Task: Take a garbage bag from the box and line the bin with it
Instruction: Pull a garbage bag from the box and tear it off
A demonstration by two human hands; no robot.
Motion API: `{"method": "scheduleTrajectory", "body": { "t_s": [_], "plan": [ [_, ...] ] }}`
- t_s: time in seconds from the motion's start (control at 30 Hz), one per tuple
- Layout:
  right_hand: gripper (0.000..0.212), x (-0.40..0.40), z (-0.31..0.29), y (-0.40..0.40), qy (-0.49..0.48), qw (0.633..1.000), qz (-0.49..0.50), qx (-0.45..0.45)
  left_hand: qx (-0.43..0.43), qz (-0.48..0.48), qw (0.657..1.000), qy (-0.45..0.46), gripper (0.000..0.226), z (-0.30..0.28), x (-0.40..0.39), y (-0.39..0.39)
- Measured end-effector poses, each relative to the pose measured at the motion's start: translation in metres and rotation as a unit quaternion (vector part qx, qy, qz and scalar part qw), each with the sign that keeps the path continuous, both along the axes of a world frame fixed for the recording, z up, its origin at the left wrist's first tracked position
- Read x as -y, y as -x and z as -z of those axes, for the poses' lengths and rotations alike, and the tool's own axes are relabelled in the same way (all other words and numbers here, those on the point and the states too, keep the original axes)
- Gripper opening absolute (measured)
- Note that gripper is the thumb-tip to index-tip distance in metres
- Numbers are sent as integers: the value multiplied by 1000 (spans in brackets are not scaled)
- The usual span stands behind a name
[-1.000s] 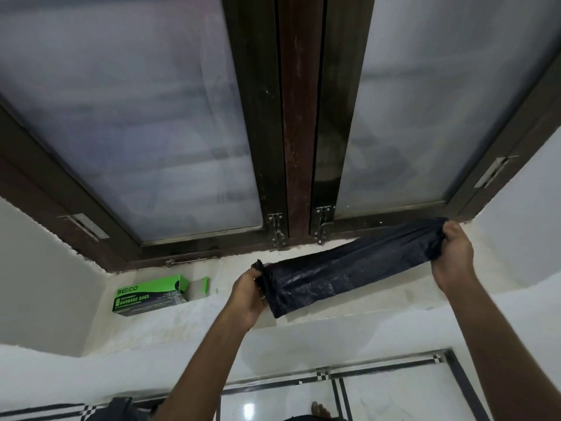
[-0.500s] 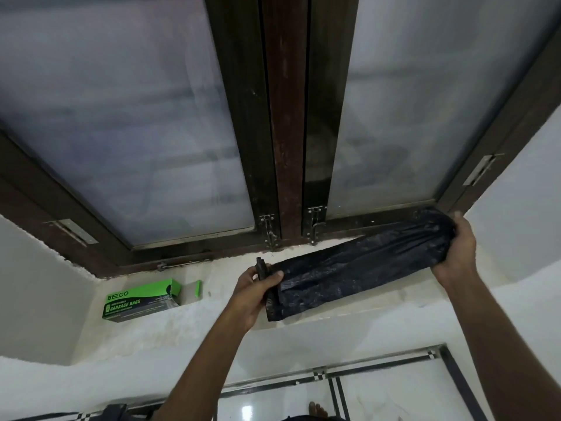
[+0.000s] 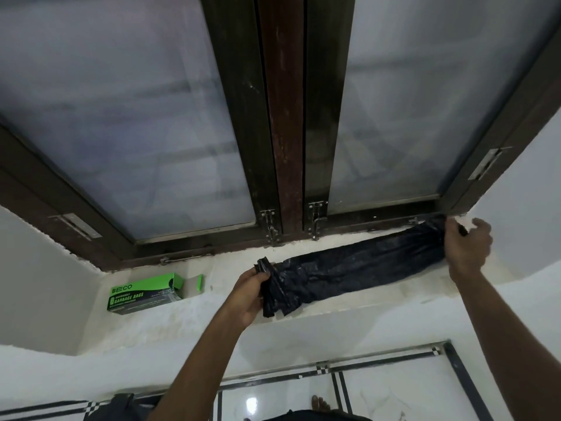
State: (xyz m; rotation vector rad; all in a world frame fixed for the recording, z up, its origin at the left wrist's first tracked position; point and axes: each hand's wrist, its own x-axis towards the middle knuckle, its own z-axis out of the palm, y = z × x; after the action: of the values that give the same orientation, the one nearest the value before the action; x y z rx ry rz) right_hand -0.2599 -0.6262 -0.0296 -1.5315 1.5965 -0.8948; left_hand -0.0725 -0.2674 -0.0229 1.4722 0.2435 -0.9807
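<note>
Both hands stretch the black garbage bag longer than a second ago and lower it onto the sill. The left hand pinches the bunched end at the sill's front edge, and the right hand grips the other end at the sill's right corner. Unfolding likely follows. The open green box lies toward the sill's left end; no bin shows.

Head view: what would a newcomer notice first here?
A long black bag is stretched between the left hand and right hand, over the white sill in the middle of the view. Behind it rises a big dark-framed window with frosted panes. A green box lies at the sill's left end, its flap open.
</note>
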Motion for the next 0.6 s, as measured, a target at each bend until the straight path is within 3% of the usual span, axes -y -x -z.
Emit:
{"method": "scheduleTrajectory", "body": {
  "t_s": [0.07,0.13,0.17,0.23,0.33,0.4,0.53,0.6],
  "plan": [
    [54,-19,-14,-2,154,981,-8,-115,0,4,1000,5,28,-2,4,3],
    [42,-53,-29,-14,310,941,-85,-106,-3,10,1000,11,27,-4,8,4],
    [34,-74,-33,-21,332,927,-162,-67,-6,16,1000,16,28,-5,9,4],
    [29,-119,-33,-40,253,901,-352,4,-21,28,999,32,29,-9,11,6],
    [51,-163,-18,-64,118,810,-574,-26,-54,36,996,62,31,-14,11,6],
    [52,-172,-7,-76,50,778,-625,-37,-65,37,995,73,32,-16,9,5],
    [17,-164,0,-88,0,763,-645,-41,-68,21,995,76,31,-15,3,5],
    [12,-159,-2,-90,-6,759,-650,-46,-52,-1,997,58,32,-14,2,8]
  ]
}}
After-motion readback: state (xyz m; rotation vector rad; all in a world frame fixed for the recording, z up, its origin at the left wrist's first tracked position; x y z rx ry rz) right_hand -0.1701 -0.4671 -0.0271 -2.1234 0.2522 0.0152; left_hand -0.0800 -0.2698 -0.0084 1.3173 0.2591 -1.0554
